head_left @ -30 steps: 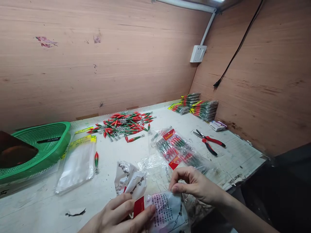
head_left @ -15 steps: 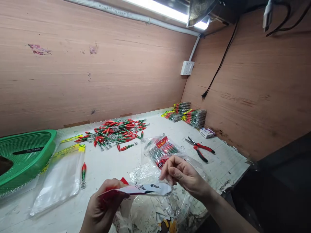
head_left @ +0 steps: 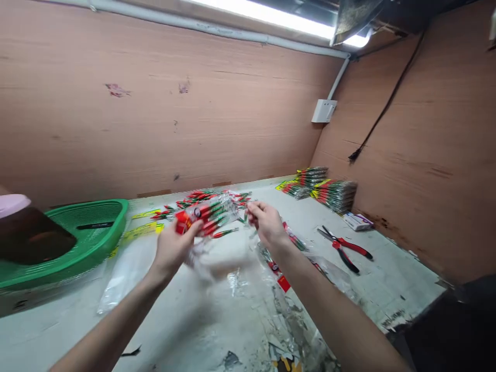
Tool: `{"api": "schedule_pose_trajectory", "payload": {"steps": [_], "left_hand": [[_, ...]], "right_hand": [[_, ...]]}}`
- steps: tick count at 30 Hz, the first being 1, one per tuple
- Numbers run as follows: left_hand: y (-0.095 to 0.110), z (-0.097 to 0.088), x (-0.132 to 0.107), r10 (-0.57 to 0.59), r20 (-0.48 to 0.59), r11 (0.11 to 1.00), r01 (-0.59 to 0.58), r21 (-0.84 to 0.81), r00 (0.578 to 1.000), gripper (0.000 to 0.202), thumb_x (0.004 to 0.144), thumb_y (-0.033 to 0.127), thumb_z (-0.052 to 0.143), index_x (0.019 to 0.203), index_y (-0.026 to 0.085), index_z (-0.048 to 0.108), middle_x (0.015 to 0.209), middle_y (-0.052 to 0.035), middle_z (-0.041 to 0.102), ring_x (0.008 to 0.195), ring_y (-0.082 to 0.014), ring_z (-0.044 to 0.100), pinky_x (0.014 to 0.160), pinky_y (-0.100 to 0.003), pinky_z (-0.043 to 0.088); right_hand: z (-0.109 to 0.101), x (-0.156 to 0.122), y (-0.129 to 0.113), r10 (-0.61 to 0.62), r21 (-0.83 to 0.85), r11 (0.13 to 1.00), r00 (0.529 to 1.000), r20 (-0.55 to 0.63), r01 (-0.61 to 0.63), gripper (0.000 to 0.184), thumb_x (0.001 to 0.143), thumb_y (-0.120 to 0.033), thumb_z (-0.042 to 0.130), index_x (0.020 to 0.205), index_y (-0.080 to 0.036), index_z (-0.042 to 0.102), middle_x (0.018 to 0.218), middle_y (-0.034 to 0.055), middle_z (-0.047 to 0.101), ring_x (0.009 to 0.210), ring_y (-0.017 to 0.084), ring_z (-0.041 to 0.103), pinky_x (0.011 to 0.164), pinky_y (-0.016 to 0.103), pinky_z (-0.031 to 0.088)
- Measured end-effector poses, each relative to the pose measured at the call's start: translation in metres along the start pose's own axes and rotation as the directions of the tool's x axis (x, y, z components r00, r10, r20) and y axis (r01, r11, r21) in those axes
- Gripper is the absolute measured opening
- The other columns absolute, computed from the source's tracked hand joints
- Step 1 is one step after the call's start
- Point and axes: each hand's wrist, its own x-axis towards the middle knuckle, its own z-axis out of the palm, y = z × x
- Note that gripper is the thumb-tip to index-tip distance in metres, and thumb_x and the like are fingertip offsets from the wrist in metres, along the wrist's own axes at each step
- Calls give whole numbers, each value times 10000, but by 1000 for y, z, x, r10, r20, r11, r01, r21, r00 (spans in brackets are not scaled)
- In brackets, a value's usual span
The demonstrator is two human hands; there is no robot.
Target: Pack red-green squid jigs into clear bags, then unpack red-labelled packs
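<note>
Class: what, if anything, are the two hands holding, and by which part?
One clear packet of lures: the left hand grips its red-labelled end, and the right hand pinches the opposite end.

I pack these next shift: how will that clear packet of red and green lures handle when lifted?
Likely floppy crosswise: the clear packet is thin film, held at both ends by left hand and right hand. The glossy film may slip. The long lures inside probably stiffen it lengthwise.

The white table point(head_left: 387, 281) holds a green basket point(head_left: 91, 243) at 9 o'clock, red and green lures point(head_left: 196, 196) at 12, red pliers point(head_left: 345, 249) at 3.
</note>
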Motion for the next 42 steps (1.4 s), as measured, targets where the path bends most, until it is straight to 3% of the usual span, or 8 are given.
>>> {"api": "schedule_pose_trajectory", "payload": {"steps": [6,10,13,17,26,28,34,42], "left_hand": [[5,10,123,-66,-143,951,105,292,988,187,845,301,601,897,128,649,949,-108,695,936,-244,638,840,-396,475],[2,3,154,-88,-216,931,157,329,972,251,883,365,589,973,134,629,984,-60,667,901,-188,637,833,-411,513],[4,-23,161,-54,-288,945,142,295,956,258,908,348,527,816,127,623,913,-27,686,882,-162,650,800,-362,512],[17,-64,158,-10,-369,986,70,149,929,289,810,347,572,615,146,498,901,-15,703,1096,-285,589,834,-396,491],[54,-30,60,139,35,857,-103,-505,990,142,659,152,497,798,174,477,876,-11,663,796,-157,654,695,-308,541],[59,-9,24,245,265,847,-73,-526,933,144,573,146,487,699,197,441,624,30,595,551,-113,565,531,-243,483],[60,52,-60,395,843,830,-535,-158,364,253,629,128,485,840,201,604,696,-16,648,636,-167,603,574,-252,447],[51,95,-86,328,846,706,-704,75,419,249,690,213,572,933,188,620,985,-105,666,859,-270,665,687,-331,510]], "right_hand": [[107,67,21,-29,-68,997,999,45,32,177,922,-304,569,900,-129,588,776,-22,584,601,77,544,547,218,476],[122,45,26,24,-162,987,989,147,0,192,922,-255,519,1074,-143,553,804,-6,597,512,69,541,497,218,470],[84,-14,24,77,-228,974,962,263,-16,364,853,-248,555,1209,-206,495,875,-3,604,464,76,554,428,216,437],[-13,-111,32,205,-588,776,790,578,228,152,834,-277,556,729,-196,632,585,-15,578,509,113,552,470,210,387],[-177,-109,25,-186,-934,36,920,345,357,285,882,-196,419,1079,-165,622,1067,158,656,998,283,597,859,450,479],[-179,-97,20,-156,-927,-31,914,375,374,233,866,-163,453,1014,-164,634,1031,148,654,976,276,595,852,447,484],[-141,-96,32,-60,-849,-79,847,528,523,116,785,-172,594,888,-161,647,1063,138,634,1000,286,561,833,434,476],[-122,-99,46,-7,-714,-111,718,696,691,191,827,-95,486,736,-145,648,817,113,655,761,220,574,712,371,457]]}}
